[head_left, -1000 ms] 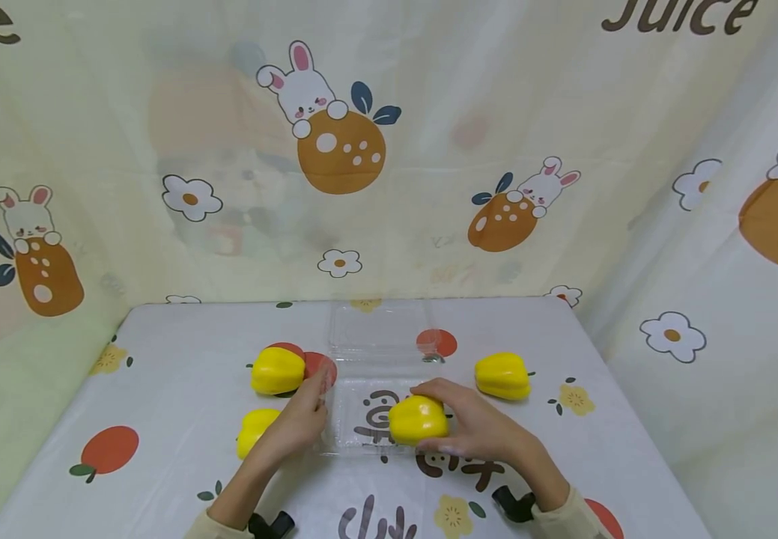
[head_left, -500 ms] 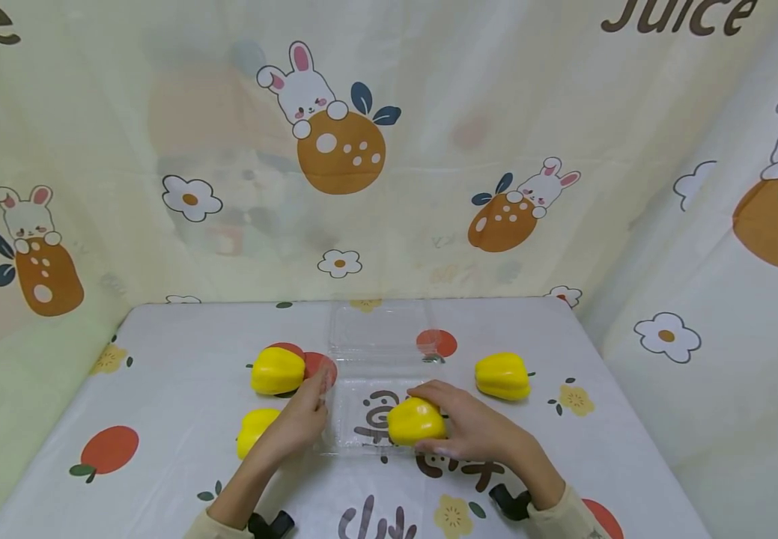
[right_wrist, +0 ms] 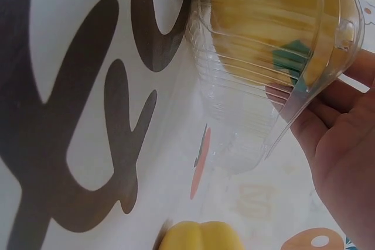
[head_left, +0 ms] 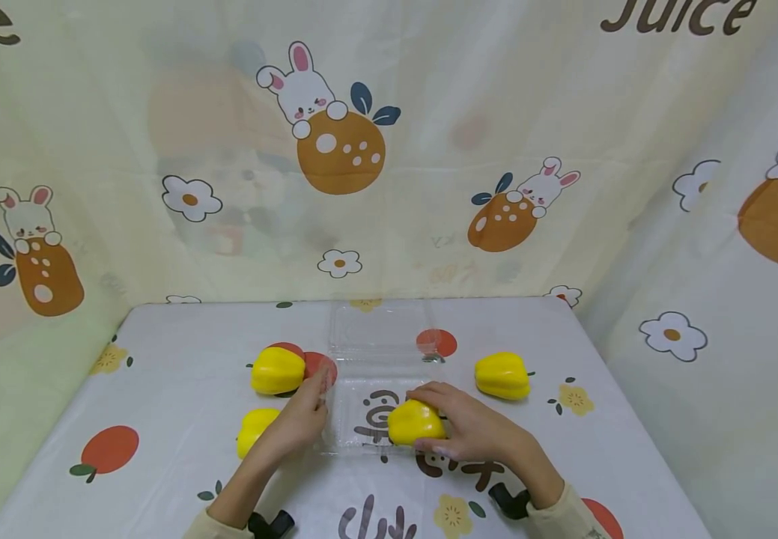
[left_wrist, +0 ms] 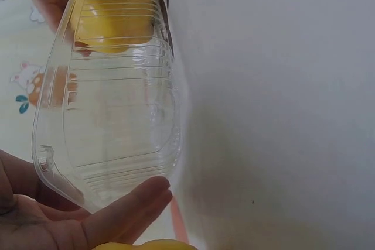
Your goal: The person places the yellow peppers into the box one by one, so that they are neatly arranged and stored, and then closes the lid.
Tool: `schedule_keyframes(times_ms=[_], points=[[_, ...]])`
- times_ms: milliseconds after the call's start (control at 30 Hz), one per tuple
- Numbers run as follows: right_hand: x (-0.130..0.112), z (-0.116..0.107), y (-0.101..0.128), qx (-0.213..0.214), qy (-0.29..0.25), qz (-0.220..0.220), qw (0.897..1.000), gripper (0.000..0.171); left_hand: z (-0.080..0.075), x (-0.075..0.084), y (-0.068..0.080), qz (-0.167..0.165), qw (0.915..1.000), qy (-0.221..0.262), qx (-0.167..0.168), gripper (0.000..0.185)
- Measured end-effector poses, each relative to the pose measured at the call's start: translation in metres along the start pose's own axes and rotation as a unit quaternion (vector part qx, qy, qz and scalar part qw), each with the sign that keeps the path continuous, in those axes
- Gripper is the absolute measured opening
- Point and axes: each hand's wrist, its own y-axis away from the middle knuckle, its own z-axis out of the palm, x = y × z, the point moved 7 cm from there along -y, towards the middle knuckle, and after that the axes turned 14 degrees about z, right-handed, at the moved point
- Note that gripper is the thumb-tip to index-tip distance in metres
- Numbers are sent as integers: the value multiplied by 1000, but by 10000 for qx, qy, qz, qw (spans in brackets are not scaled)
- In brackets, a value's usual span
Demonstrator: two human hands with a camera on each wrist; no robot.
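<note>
On the surface [head_left: 159, 352], head view: clear plastic clamshell tray [head_left: 368, 412] lying open at centre, lid [head_left: 378, 329] folded back toward the curtain [head_left: 429, 150]. Right hand [head_left: 472, 430] curled around a yellow pepper [head_left: 415, 421], set inside the tray's right half. Left hand [head_left: 301, 419] with straight fingers pressed against the tray's left edge, bracing it. Three more yellow peppers outside the tray: far-left pepper [head_left: 277, 370], near-left pepper [head_left: 254, 430] partly hidden by the left wrist, right-side pepper [head_left: 502, 376].

Left wrist view: tray wall [left_wrist: 111, 115] close to the lens, left fingers [left_wrist: 126, 215] extended along its rim, no grasp. Gripped pepper [left_wrist: 111, 16] visible through the plastic.

Right wrist view: pepper [right_wrist: 275, 21] seen through the ribbed wall [right_wrist: 246, 98], palm [right_wrist: 343, 144] against the tray rim; finger positions hidden.

Risks, as judged: thin light tray prone to sliding or tipping if the bracing hand lifts; round pepper prone to rolling on release; crowding against the wall likely to hinder lid closure.
</note>
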Motion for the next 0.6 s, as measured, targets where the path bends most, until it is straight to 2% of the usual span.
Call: schedule_keyframes(times_ms=[600], points=[[1, 1, -1, 34, 52, -59, 10000, 76, 0, -4, 1, -60, 10000, 42, 7, 71]])
